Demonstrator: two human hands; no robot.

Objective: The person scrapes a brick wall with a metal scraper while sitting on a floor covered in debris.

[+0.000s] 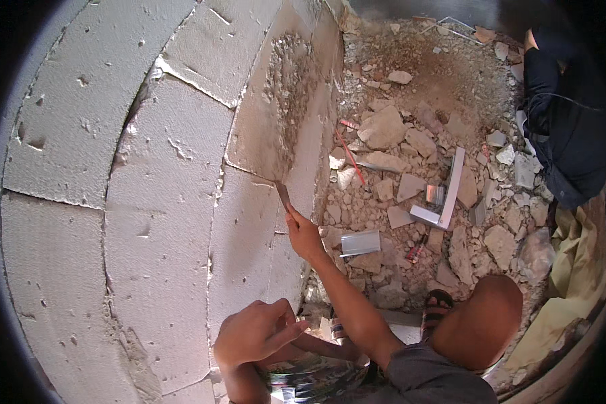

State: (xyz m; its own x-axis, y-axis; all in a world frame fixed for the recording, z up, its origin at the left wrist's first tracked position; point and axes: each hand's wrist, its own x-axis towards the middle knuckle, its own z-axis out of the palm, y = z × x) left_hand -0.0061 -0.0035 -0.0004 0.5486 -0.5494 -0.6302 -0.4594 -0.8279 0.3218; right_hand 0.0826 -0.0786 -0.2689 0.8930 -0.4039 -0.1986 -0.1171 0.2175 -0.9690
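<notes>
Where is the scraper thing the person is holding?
In the head view, the flat-bladed tool is near the middle, gripped in the right hand, its blade against the grey block wall, left of the rubble.

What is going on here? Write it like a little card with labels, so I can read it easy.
Place: beside a block wall, rubble on the floor
Right hand: holds a trowel against the wall
Left hand: low by the wall, fingers bent, holds nothing I can see
Wall: pale blocks, rough mortar patch above the trowel
Floor: broken stones, metal strips, red rod
Foot: sandal

Pale grey block wall, pockmarked
</notes>
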